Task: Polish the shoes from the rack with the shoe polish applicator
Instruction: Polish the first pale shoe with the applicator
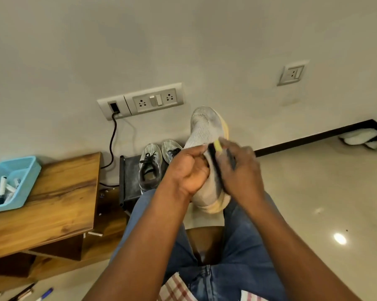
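A grey knit shoe (204,129) with a pale yellow sole is held up in front of me, toe pointing away toward the wall. My left hand (188,170) grips it at the collar, fingers curled into the opening. My right hand (240,172) holds the shoe polish applicator (215,156), black with a yellow sponge end, pressed against the shoe's right side. The applicator looks blurred. On the small black shoe rack (130,170) sit a pair of grey lace-up sneakers (149,166), side by side against the wall.
A wooden table (59,203) stands at left with a blue basket (11,181) of small items. Wall sockets (155,99) and a black cable (112,140) hang above the rack. My jeans-clad knees fill the lower centre. Pens (37,295) lie on the floor.
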